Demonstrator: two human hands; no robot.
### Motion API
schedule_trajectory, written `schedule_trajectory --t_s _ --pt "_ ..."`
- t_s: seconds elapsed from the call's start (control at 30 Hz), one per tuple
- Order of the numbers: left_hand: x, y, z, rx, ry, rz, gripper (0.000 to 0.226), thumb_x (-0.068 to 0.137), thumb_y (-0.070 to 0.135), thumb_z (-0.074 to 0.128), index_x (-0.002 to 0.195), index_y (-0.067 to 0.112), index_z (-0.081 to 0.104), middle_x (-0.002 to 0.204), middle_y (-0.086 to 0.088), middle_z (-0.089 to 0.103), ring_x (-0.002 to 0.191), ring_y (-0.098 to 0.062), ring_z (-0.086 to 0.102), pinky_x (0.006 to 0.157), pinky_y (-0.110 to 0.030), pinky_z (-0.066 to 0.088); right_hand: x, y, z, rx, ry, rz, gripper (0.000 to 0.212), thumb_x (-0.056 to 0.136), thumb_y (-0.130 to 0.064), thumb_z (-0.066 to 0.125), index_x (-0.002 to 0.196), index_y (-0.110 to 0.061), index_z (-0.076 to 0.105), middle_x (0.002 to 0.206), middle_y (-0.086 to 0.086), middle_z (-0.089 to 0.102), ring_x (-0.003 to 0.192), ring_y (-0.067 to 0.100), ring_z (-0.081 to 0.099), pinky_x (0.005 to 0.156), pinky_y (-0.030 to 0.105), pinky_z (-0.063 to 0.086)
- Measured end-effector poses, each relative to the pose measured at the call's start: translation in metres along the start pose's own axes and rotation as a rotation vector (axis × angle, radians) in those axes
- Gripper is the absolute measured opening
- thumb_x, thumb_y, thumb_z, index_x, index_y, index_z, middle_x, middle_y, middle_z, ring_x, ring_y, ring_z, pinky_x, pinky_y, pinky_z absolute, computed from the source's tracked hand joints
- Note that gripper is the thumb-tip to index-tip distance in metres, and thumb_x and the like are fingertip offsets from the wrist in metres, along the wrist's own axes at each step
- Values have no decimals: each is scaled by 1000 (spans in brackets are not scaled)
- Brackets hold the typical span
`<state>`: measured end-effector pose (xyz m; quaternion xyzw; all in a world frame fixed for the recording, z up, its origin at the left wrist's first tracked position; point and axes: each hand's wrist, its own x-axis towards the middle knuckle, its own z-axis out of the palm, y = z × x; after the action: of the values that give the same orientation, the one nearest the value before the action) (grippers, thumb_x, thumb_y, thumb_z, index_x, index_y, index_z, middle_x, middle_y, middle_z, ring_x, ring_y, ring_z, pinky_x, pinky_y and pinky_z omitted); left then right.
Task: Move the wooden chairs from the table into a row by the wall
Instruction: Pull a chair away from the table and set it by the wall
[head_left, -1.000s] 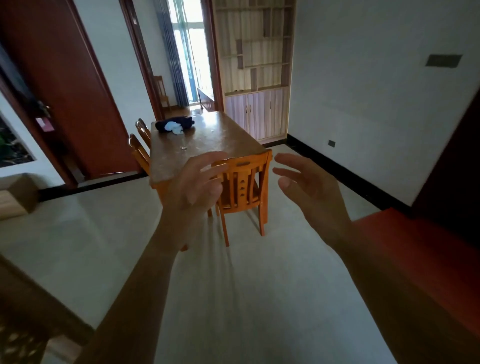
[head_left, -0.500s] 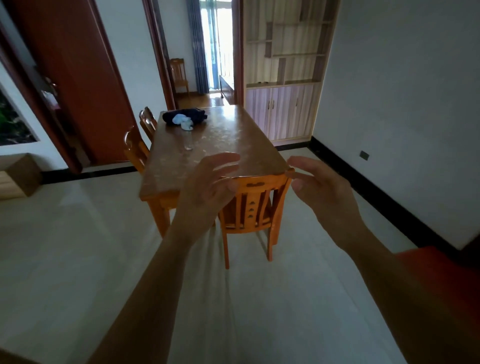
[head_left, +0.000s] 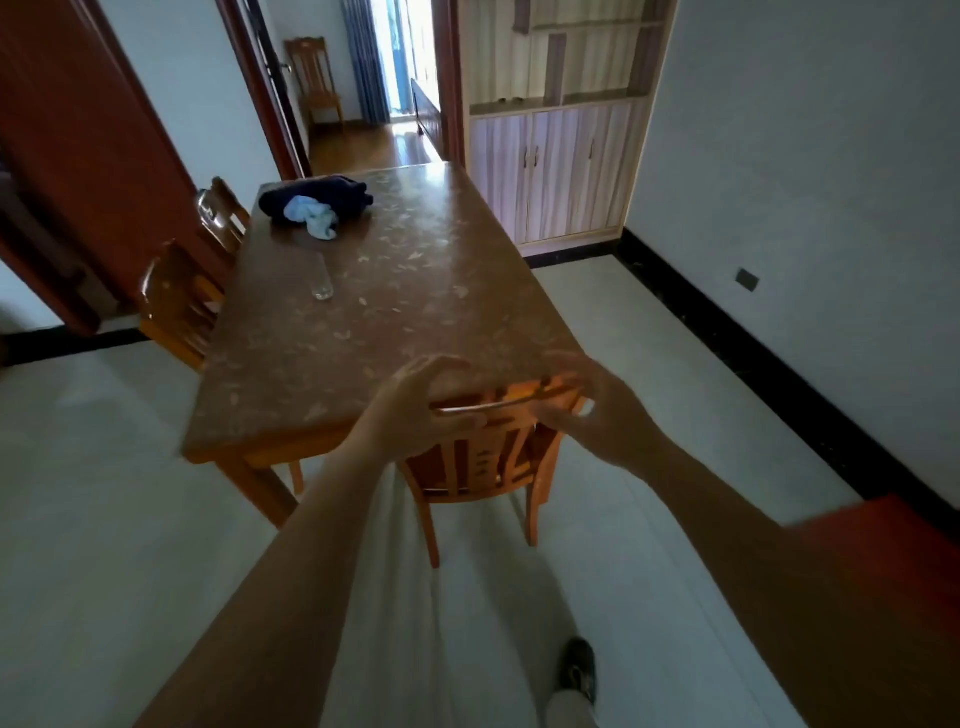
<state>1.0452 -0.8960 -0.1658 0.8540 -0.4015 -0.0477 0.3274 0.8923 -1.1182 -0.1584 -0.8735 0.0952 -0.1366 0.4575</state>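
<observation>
Head view shows both hands, left hand (head_left: 415, 410) and right hand (head_left: 597, 410), closing on the top rail of the wooden chair (head_left: 488, 457) tucked under the desk (head_left: 363, 312) at 12 o'clock; better grip firmly, then pull straight back.

no text, label, brand, number or sign can be read anywhere in this view.
</observation>
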Motion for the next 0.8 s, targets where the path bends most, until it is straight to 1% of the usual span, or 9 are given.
schedule_trajectory --t_s 0.1,0.13,0.27,0.37,0.5,0.57,0.63,0.73,0.8 --pt "46 -38 36 190 -183 -160 89 72 53 89 150 33 50 153 1 52 138 -25 51 112 -49 44 61 62 13 -204 -210 106 91 74 -56 82 150 -31 38 151 5 48 133 25 52 105 45 51" --pt "58 -48 47 245 -238 -205 92 71 54 89 151 36 48 154 2 50 140 -25 49 114 -51 42 79 80 16 -275 -245 113 94 73 -57 83 150 -32 37 154 5 44 137 26 48 107 49 48" --pt "88 -84 81 362 -352 -315 94 68 54 90 150 39 47 152 3 52 134 -26 54 110 -45 44 137 136 23 -578 -358 11 99 69 -58 84 151 -26 39 149 9 48 131 31 52 104 47 49" --pt "107 -104 97 374 -419 -382 88 72 53 88 148 40 46 147 4 55 127 -26 60 103 -41 49 169 157 33 -622 -485 17 99 69 -56 83 151 -25 38 147 8 47 129 31 52 102 46 50" --pt "123 -120 113 350 -501 -405 72 81 47 83 144 41 48 139 4 60 119 -25 65 92 -41 56 192 172 55 -645 -600 -9 94 70 -56 81 149 -26 39 145 4 49 125 29 56 99 43 51" --pt "130 -124 120 360 -548 -382 54 88 40 74 138 43 54 131 4 67 115 -25 66 91 -45 58 196 178 68 -687 -686 -3 84 75 -52 76 147 -26 40 139 2 53 119 27 60 95 44 54" --pt "130 -126 126 362 -606 -358 35 93 33 62 125 47 62 114 8 73 103 -22 71 86 -45 59 195 181 80 -754 -756 -32 63 82 -46 69 138 -28 48 127 -1 59 110 25 64 90 45 55" --pt "126 -131 130 356 -639 -320 17 98 28 56 108 40 63 93 11 74 82 -17 72 69 -38 58 193 183 88 -809 -722 -111 24 93 -40 55 116 -32 62 104 -4 69 91 21 68 79 43 57" --pt "127 -133 130 394 -656 -279 13 100 26 54 105 36 60 90 9 73 79 -18 72 62 -35 54 194 187 89 -834 -739 -159 18 98 -36 52 111 -31 63 96 -4 71 82 21 69 76 42 57"
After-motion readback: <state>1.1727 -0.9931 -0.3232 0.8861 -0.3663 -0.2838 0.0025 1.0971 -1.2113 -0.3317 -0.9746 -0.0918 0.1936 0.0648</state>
